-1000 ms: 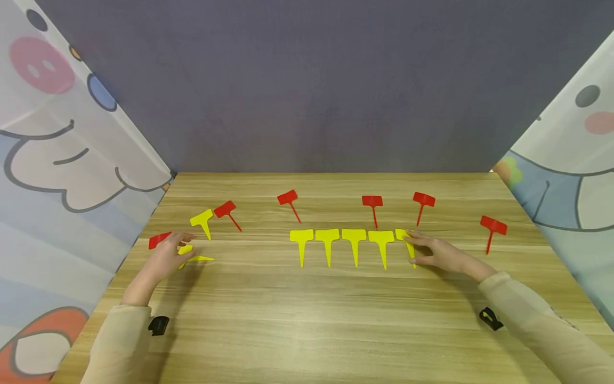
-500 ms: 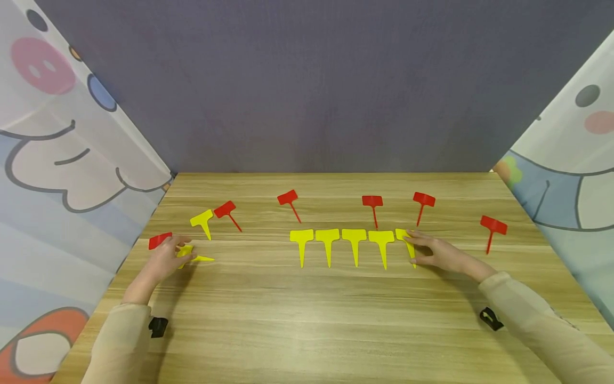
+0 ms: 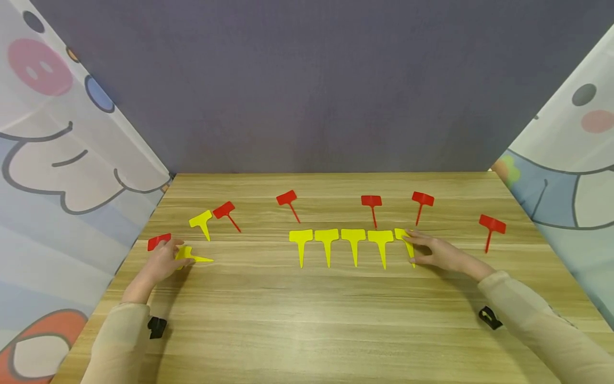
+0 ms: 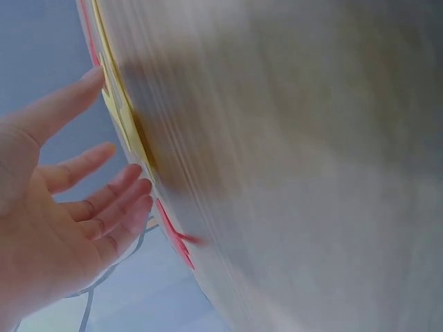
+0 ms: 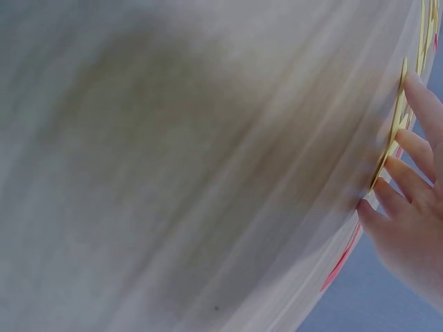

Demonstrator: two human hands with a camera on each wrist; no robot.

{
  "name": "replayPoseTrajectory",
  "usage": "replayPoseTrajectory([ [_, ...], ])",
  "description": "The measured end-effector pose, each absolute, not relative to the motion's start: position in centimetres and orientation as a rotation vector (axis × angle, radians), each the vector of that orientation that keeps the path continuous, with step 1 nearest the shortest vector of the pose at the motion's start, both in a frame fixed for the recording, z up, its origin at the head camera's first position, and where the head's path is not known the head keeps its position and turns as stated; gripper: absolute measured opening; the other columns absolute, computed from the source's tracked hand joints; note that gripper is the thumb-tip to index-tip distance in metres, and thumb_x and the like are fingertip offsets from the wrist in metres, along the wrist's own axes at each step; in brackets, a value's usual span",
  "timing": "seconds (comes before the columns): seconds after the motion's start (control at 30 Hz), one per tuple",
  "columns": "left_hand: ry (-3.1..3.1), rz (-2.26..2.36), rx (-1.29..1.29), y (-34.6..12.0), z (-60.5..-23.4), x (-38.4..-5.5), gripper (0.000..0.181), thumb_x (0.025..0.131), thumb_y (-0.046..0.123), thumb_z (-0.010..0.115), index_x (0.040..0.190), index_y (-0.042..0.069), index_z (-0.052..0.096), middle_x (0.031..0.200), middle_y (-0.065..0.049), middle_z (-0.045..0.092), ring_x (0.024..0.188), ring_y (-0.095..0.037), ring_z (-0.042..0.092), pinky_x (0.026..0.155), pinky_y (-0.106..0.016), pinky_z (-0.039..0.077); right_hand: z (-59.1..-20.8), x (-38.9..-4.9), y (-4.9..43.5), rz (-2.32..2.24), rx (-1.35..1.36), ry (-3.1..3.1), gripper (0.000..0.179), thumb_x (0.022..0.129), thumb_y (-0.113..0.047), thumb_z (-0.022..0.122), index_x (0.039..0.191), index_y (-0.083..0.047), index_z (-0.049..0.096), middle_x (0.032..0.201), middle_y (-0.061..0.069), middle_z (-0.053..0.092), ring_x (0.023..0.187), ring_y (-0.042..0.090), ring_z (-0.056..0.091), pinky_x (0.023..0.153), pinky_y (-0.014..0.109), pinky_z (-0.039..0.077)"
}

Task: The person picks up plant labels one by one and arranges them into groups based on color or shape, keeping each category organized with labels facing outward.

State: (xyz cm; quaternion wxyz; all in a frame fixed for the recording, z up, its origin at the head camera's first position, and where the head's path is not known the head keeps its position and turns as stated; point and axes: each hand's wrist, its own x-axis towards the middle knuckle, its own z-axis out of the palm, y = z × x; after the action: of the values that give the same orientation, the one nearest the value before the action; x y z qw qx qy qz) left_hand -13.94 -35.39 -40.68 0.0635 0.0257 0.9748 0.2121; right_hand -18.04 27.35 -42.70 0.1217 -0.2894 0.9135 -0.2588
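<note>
Over at the left of the table, my left hand (image 3: 160, 265) has its fingers spread, thumb tip by a yellow T-shaped plant label (image 3: 202, 260) that lies sideways, its stem to the right. The left wrist view shows those fingers (image 4: 97, 200) apart and loosely bent, close to the label. My right hand (image 3: 441, 255) rests on the rightmost label (image 3: 409, 248) of a row of yellow plant labels (image 3: 353, 236), covering part of it. Its fingertips touch that label's edge in the right wrist view, without curling round it. The row's stems point toward me.
Another yellow label (image 3: 201, 218) lies at the left beside a red label (image 3: 224, 209). More red labels, such as one red label (image 3: 371, 201) behind the row and one red label (image 3: 492, 224) at the far right, are scattered. A grey panel (image 3: 331, 96) stands behind the table.
My left hand has drawn back slightly to the left, and more of the sideways yellow label shows. The right hand and the row have stayed put.
</note>
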Motion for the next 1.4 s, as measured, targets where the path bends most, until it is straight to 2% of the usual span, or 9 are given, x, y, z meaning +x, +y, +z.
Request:
replayPoseTrajectory([
  [0.43,2.916,0.586,0.032,-35.7,-40.7,-14.5,0.065,0.077,0.026,0.067,0.112,-0.021,0.039,0.101,-0.039,0.045,0.092,-0.044,0.039,0.076,-0.055,0.039,-42.6,-18.1,27.3,-0.751,-0.841,2.667,0.064,0.078,-0.029,0.065,0.128,0.005,0.042,0.136,0.027,0.029,0.122,0.046,0.026,0.092,0.055,0.032],
  [0.7,2.927,0.555,0.025,-35.6,-40.7,-14.6,0.061,0.075,0.024,0.069,0.105,-0.023,0.044,0.094,-0.034,0.047,0.085,-0.038,0.038,0.07,-0.047,0.04,-42.7,-18.1,27.3,-0.751,-0.863,2.682,0.063,0.078,-0.026,0.066,0.127,0.006,0.043,0.135,0.028,0.03,0.121,0.047,0.027,0.091,0.055,0.033],
  [0.9,2.907,0.565,-0.012,-35.6,-40.5,-14.7,0.064,0.074,0.026,0.07,0.103,-0.024,0.042,0.091,-0.032,0.044,0.082,-0.037,0.038,0.07,-0.046,0.04,-42.8,-18.0,27.3,-0.748,-0.868,2.694,0.064,0.077,-0.026,0.067,0.127,0.005,0.043,0.135,0.028,0.031,0.121,0.047,0.027,0.091,0.055,0.033],
  [1.03,2.886,0.607,-0.042,-35.5,-40.6,-14.9,0.062,0.073,0.021,0.071,0.103,-0.022,0.038,0.09,-0.03,0.043,0.079,-0.035,0.04,0.069,-0.044,0.041,-42.8,-18.1,27.3,-0.744,-0.872,2.694,0.063,0.077,-0.027,0.067,0.127,0.006,0.043,0.135,0.028,0.031,0.121,0.047,0.027,0.091,0.056,0.032],
  [1.27,2.83,0.722,-0.07,-35.5,-40.5,-15.0,0.063,0.075,0.02,0.071,0.107,-0.016,0.03,0.103,-0.041,0.04,0.082,-0.039,0.046,0.072,-0.047,0.043,-42.8,-18.1,27.3,-0.761,-0.863,2.683,0.064,0.078,-0.026,0.066,0.127,0.006,0.042,0.135,0.028,0.03,0.121,0.047,0.026,0.091,0.056,0.032],
  [1.4,2.825,0.74,-0.063,-35.5,-40.7,-15.1,0.064,0.075,0.02,0.071,0.107,-0.016,0.029,0.107,-0.043,0.038,0.086,-0.042,0.047,0.075,-0.049,0.042,-42.8,-18.2,27.3,-0.763,-0.847,2.666,0.064,0.078,-0.026,0.066,0.128,0.006,0.042,0.136,0.028,0.029,0.122,0.047,0.025,0.092,0.056,0.032],
])
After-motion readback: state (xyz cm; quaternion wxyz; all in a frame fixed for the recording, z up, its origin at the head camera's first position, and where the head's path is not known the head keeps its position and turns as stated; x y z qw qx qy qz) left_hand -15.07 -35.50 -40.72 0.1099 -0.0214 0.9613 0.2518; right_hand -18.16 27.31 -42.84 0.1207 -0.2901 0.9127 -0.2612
